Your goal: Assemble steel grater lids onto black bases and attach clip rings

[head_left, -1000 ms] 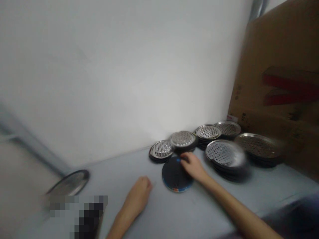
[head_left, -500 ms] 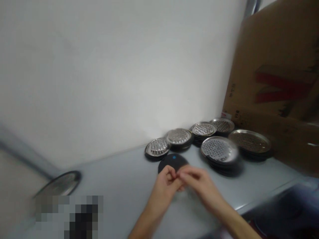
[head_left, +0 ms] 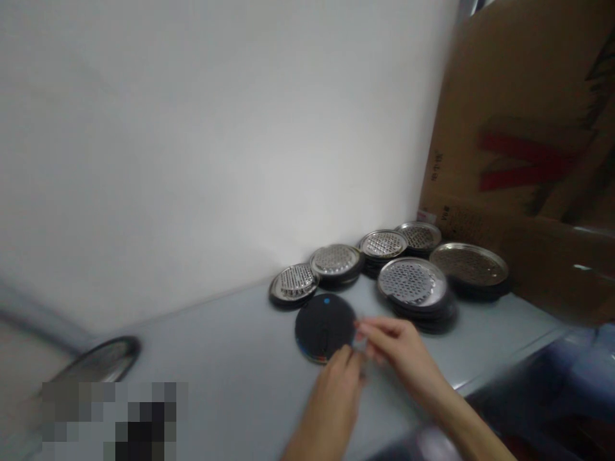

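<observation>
Against the white wall [head_left: 240,128], at the right end of the grey tabletop [head_left: 206,371]: a large cardboard box [head_left: 519,83] with red print [head_left: 523,160] on its side, contents hidden from view. Just left of it, six low stacks of round pieces [head_left: 410,282], each topped with shiny, perforated metal over dark layers. Far left, one more round piece [head_left: 108,358], blurred and partly covered by a pixelated patch.

Nearer the middle, in front of the two leftmost stacks: a dark disc [head_left: 324,330] lying flat, blue dot [head_left: 327,300] near its far edge, coloured bits along its near rim. Just off its near right edge, left hand [head_left: 336,387] with fingers bent. Beside its right edge, right hand [head_left: 403,349] with thumb and forefinger drawn together. Between the two sets of fingertips, a pale blur too faint to name; impossible to tell whether gripped, or whether any fingertip touches the disc.
</observation>
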`<state>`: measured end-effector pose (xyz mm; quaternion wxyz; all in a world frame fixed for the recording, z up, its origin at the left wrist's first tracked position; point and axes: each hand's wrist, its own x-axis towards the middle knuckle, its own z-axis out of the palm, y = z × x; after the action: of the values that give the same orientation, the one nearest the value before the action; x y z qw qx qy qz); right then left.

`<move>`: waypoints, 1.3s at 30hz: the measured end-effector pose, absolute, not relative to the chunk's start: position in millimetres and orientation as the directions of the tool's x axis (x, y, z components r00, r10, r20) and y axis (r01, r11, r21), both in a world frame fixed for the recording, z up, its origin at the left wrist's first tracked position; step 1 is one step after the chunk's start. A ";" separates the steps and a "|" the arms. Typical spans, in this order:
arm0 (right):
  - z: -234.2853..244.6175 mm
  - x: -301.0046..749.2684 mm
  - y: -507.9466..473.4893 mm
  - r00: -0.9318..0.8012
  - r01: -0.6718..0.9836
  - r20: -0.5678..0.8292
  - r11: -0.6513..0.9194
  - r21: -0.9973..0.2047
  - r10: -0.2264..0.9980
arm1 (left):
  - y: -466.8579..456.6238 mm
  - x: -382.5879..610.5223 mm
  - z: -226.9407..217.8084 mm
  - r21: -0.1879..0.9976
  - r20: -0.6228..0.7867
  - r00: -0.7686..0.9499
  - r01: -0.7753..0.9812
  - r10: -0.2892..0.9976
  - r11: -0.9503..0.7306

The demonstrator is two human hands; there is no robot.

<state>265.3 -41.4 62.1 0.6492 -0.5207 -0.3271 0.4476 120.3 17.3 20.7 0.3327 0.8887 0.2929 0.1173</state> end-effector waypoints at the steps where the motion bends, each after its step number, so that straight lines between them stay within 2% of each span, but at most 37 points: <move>1: 62.7 265.2 -42.0 0.369 -0.235 -0.039 0.053 -0.971 0.929 | 17.5 120.8 15.8 0.632 -0.002 0.810 0.455 0.586 -0.628; 7: 60.6 262.3 -42.8 0.312 -0.181 -0.032 0.026 -0.983 0.949 | 22.9 113.7 21.4 0.630 -0.058 0.834 0.457 0.549 -0.628; 13: 58.0 253.2 -43.1 0.281 -0.165 -0.014 0.034 -0.986 0.960 | 24.6 88.6 41.9 0.723 -0.200 0.767 0.536 0.610 -0.436; 15: 56.3 245.6 -44.5 0.237 -0.161 -0.006 0.033 -0.986 0.972 | 24.4 79.4 44.5 0.810 -0.182 0.732 0.490 0.657 -0.322; 18: 51.0 232.2 -46.2 0.126 -0.174 -0.012 0.010 -0.985 0.992 | 24.4 62.9 49.9 0.950 -0.161 0.691 0.303 0.704 -0.080; 20: 46.1 224.1 -46.8 0.057 -0.192 -0.012 -0.001 -0.981 0.998 | 24.6 49.4 53.9 0.981 -0.147 0.667 0.195 0.730 0.019; 23: 40.5 214.9 -47.7 0.011 -0.180 -0.014 -0.012 -0.984 1.000 | 24.6 29.4 54.2 0.983 -0.156 0.625 0.173 0.765 0.059; 30: 41.9 197.2 -53.7 -0.014 -0.008 -0.031 -0.031 -0.999 0.999 | 22.4 14.0 43.0 0.963 -0.253 0.523 0.215 0.814 0.161; 34: 41.2 191.9 -57.1 0.003 0.074 -0.015 -0.015 -0.997 1.000 | 20.0 16.4 53.8 0.946 -0.309 0.559 0.261 0.769 0.190; 37: 36.5 191.7 -57.9 -0.047 0.291 0.069 0.080 -0.954 0.996 | 15.1 20.7 59.7 0.944 -0.302 0.535 0.283 0.789 0.170; 39: 29.7 191.6 -57.7 -0.110 0.515 0.163 0.196 -0.834 0.981 | 10.6 24.4 59.5 0.948 -0.275 0.509 0.285 0.816 0.142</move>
<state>191.6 -57.7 29.7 0.3739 -0.5524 -0.6770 0.3110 24.4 10.6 59.5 0.6105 0.6178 0.4454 0.2173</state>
